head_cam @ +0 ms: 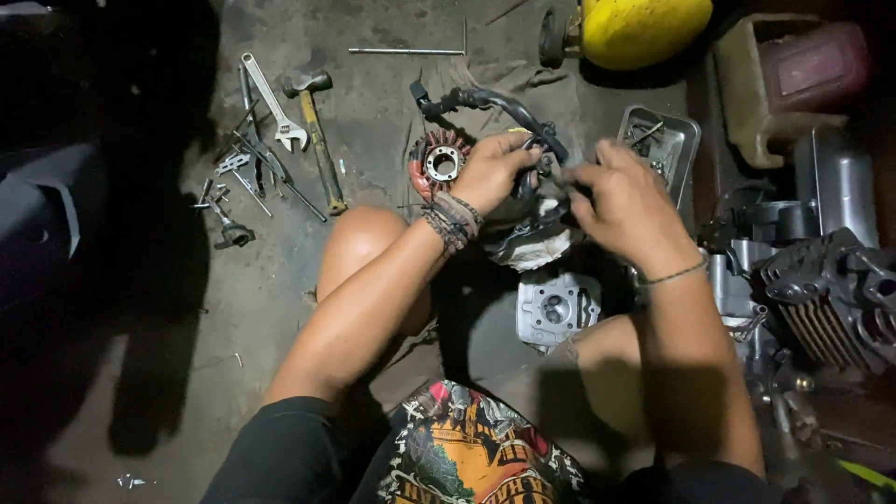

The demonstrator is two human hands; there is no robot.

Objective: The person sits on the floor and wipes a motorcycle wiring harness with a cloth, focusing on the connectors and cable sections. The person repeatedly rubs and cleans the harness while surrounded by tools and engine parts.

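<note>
1. Clearly, the left hand (493,170) is gripping the stator coil (439,163), lying at nine o'clock of it.
2. The right hand (623,201) is closing around the black wiring harness (495,101), running toward eleven o'clock.
3. The cylinder head (557,308) is sitting at six o'clock; the floor (233,308) is lying open at eight.

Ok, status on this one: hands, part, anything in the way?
Left hand grips stator coil. Right hand pinches its black wiring harness. Cylinder head lies below, clear.
</note>
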